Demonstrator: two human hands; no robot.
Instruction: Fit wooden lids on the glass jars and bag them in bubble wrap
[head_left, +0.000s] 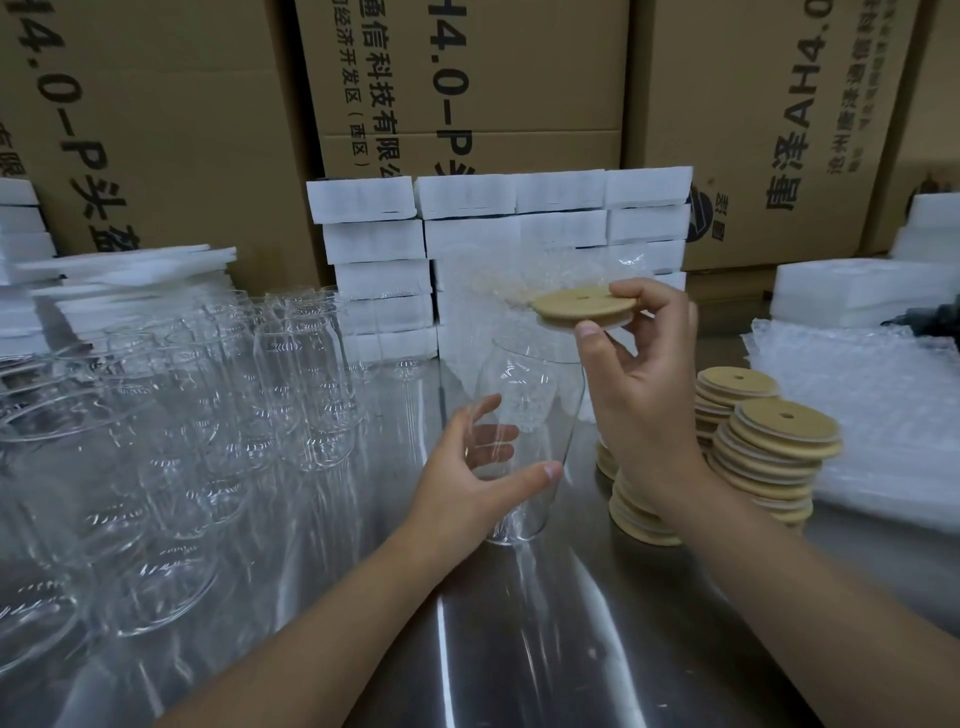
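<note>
A person's left hand (467, 475) grips a clear glass jar (527, 410) low on its body, thumb across the front and fingers (493, 436) curled behind the glass. The jar leans slightly right over a steel bench (571, 623). The right hand (641, 387), wrist raised and palm turned towards the jar, pinches a round wooden lid (582, 307) by its rim between thumb and fingertips, held level just above the jar's open mouth and not yet seated. Both bare forearms reach in from the lower edge. Stacks of lids (774, 452) stand just right of the hands, with bubble wrap (883, 410) beyond them, rows of empty jars (208, 415) at left, and white foam blocks (519, 218) and cardboard cartons (519, 78) behind.
</note>
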